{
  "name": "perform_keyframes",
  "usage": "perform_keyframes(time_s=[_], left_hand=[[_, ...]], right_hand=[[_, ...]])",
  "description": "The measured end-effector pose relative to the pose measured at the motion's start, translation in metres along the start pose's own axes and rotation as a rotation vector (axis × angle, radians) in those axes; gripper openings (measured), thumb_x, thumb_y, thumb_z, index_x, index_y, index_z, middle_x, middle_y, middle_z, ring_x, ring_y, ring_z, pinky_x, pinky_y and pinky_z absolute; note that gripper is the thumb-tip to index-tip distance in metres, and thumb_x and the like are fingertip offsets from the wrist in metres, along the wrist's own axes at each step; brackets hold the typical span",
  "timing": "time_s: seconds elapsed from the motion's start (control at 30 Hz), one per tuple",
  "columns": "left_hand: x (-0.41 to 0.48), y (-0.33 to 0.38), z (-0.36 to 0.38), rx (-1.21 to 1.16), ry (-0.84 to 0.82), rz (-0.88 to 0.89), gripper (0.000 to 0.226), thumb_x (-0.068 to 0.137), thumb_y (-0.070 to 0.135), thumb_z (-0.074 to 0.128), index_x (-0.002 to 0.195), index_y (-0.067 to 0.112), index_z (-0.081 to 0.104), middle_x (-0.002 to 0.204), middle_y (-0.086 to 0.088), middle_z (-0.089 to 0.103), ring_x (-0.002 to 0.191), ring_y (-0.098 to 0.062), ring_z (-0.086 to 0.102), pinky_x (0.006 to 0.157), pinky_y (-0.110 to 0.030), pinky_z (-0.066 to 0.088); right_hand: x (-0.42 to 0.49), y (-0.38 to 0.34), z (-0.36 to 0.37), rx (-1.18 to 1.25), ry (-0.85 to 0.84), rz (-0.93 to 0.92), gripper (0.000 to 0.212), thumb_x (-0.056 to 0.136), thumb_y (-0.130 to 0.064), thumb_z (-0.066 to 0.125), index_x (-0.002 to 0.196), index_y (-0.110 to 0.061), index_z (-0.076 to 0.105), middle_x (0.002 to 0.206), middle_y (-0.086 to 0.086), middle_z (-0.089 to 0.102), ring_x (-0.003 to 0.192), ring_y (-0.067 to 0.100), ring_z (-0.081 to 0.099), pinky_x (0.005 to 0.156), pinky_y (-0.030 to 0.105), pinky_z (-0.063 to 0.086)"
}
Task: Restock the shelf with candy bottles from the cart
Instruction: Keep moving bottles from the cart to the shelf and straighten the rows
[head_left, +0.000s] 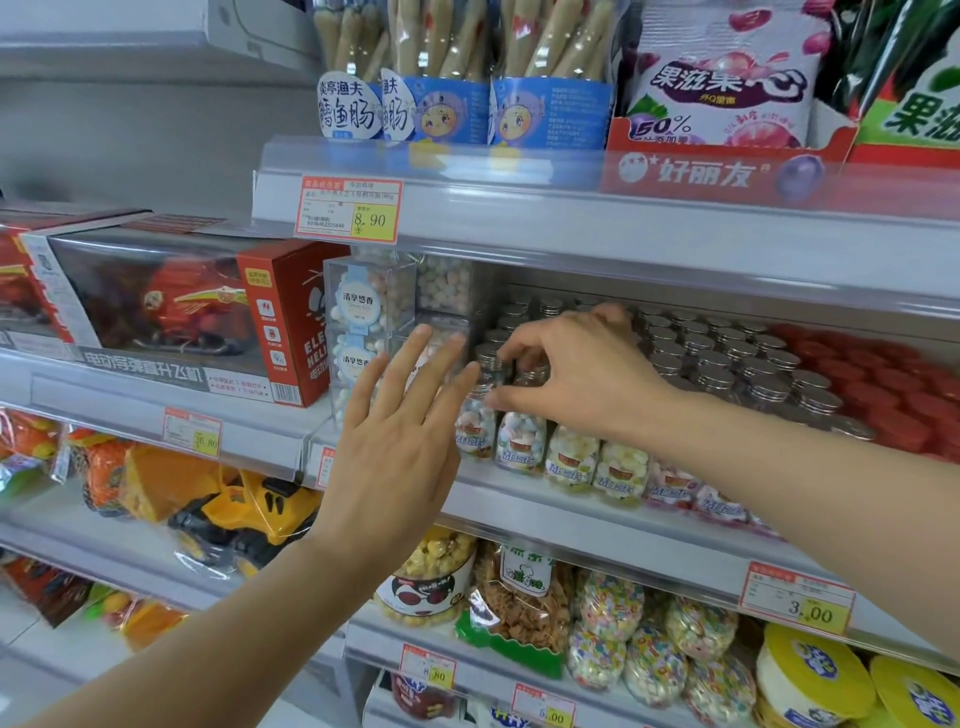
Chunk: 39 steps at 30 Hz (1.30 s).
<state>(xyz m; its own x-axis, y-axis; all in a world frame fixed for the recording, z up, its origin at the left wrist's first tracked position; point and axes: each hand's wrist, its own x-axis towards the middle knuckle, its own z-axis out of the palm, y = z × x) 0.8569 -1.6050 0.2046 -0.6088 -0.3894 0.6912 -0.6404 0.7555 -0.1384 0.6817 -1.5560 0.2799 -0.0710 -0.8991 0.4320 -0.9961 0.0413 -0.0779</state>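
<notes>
Toy box (156, 306): it sits on the next shelf to the left. The left edge of your view cuts it off.
Clear candy boxes (370, 306): they are stacked at the left end of the middle shelf (545, 514). Your left hand hides part of the lower ones.
Left hand (395, 447): it is wide open with straight, spread fingers and holds nothing. I cannot tell if it touches the clear candy boxes.
Candy bottle (521, 441): it stands at the front of the middle shelf, second from the left in its row. Your fingers hide its lid.
Right hand (576, 374): your fingers and thumb curl round the top of the candy bottle and grip it.
Silver-lid bottles (727, 364): many rows stand behind your right hand. The back ones are dark and hard to see.
Red lids (893, 395): they are far right, cut off by the edge.
</notes>
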Motion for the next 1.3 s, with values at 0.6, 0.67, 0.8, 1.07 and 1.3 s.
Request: perform_keyframes(time_s=[0.6, 0.67, 0.8, 1.07, 1.3], left_hand=[[-0.014, -0.014, 0.001, -0.005, -0.046, -0.056, 0.055, 0.094, 0.020, 0.034, 0.147, 0.008, 0.036, 0.157, -0.008, 0.028, 0.147, -0.029, 0.019, 0.116, -0.048, 0.018], [-0.014, -0.013, 0.001, -0.018, -0.047, -0.059, 0.055, 0.093, 0.020, 0.038, 0.147, 0.009, 0.037, 0.156, -0.008, 0.029, 0.147, -0.029, 0.019, 0.115, -0.048, 0.018], [-0.013, -0.010, -0.001, -0.051, -0.037, -0.044, 0.052, 0.093, 0.024, 0.039, 0.142, 0.011, 0.043, 0.152, -0.007, 0.037, 0.145, -0.029, 0.024, 0.114, -0.048, 0.020], [0.021, -0.011, -0.008, 0.025, 0.050, 0.147, 0.044, 0.083, 0.028, 0.064, 0.125, 0.014, 0.061, 0.129, -0.007, 0.059, 0.132, -0.033, 0.038, 0.110, -0.047, 0.022], [0.053, -0.014, -0.005, 0.199, -0.109, 0.263, 0.039, 0.069, 0.039, 0.080, 0.101, 0.019, 0.072, 0.094, 0.000, 0.070, 0.118, -0.033, 0.053, 0.106, -0.050, 0.017]], right_hand=[[0.015, -0.021, 0.019, -0.057, -0.017, -0.036, 0.034, 0.077, -0.056, 0.070, 0.094, -0.027, 0.071, 0.079, -0.009, 0.069, 0.084, 0.013, 0.057, 0.082, 0.034, 0.018], [0.015, -0.022, 0.018, -0.053, -0.027, -0.033, 0.036, 0.077, -0.058, 0.070, 0.096, -0.027, 0.070, 0.081, -0.009, 0.069, 0.085, 0.012, 0.058, 0.082, 0.034, 0.018], [0.011, -0.018, 0.007, -0.021, -0.085, -0.002, 0.052, 0.070, -0.067, 0.069, 0.107, -0.030, 0.066, 0.091, -0.014, 0.070, 0.094, 0.010, 0.060, 0.089, 0.037, 0.021], [-0.007, 0.000, -0.003, -0.118, -0.107, 0.027, 0.047, 0.070, -0.059, 0.075, 0.109, -0.033, 0.065, 0.089, -0.014, 0.068, 0.096, 0.010, 0.058, 0.093, 0.037, 0.019], [-0.006, 0.000, 0.001, -0.160, -0.066, 0.019, 0.030, 0.076, -0.047, 0.075, 0.098, -0.029, 0.066, 0.086, -0.008, 0.067, 0.091, 0.017, 0.057, 0.087, 0.036, 0.016]])
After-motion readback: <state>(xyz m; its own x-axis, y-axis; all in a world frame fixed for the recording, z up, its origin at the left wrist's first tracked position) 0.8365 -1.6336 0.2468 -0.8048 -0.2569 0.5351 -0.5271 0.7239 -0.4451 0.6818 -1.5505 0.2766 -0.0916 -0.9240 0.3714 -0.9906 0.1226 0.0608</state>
